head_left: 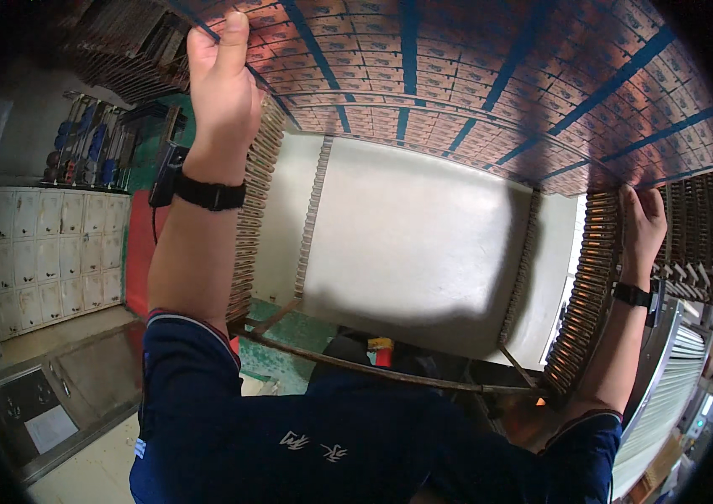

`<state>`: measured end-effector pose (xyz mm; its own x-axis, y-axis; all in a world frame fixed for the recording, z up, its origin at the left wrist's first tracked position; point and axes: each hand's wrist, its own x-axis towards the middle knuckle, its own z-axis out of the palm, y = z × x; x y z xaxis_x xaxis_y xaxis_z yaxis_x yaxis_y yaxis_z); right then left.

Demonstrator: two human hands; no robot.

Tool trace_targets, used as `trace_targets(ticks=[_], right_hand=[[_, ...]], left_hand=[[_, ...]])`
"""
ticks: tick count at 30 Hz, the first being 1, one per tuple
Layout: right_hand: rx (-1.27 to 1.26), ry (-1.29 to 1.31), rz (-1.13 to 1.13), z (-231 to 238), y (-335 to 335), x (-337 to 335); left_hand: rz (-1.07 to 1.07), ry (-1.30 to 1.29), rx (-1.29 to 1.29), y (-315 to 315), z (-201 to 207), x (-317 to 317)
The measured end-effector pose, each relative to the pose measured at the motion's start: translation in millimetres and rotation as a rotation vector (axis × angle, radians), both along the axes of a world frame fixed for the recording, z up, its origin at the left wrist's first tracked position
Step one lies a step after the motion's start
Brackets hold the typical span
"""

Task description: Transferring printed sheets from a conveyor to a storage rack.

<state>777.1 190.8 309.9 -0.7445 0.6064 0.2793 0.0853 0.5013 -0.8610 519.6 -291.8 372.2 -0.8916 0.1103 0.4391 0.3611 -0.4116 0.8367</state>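
Note:
A large copper-coloured circuit board panel (449,76), crossed by blue strips, is held up by its two sides at the top of the view. My left hand (226,80) grips its left edge, thumb on top. At the right edge, the fingers of my right hand (644,220) are closed on the panel's lower corner. A second edge line runs along the bottom; I cannot tell whether another sheet lies behind. Below is a metal rack with coil-like slotted sides, one left (257,193) and one right (587,277). A pale flat surface (415,227) shows between them.
The rack's front bar (373,370) crosses close to my body. More ribbed racks (697,227) stand at the right. Pale lockers (45,244) line the left, near a red panel (139,260) and a metal cabinet (96,365). A yellow-and-red object (381,351) shows beyond the bar.

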Motion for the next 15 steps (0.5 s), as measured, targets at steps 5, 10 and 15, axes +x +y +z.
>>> trace_targets(ticks=[5, 10, 15], right_hand=[[0.099, -0.018, -0.032, 5.7, -1.7, -0.1], [0.005, 0.340, -0.127, 19.3, -8.1, -3.4], [-0.025, 0.475, -0.078, 29.5, 8.0, 5.2]], left_hand=[[-0.020, 0.100, 0.035, -1.2, 8.3, 2.4], [0.045, 0.269, 0.009, 3.2, 41.1, 14.6], [-0.155, 0.422, -0.077, 2.7, 87.0, 18.4]])
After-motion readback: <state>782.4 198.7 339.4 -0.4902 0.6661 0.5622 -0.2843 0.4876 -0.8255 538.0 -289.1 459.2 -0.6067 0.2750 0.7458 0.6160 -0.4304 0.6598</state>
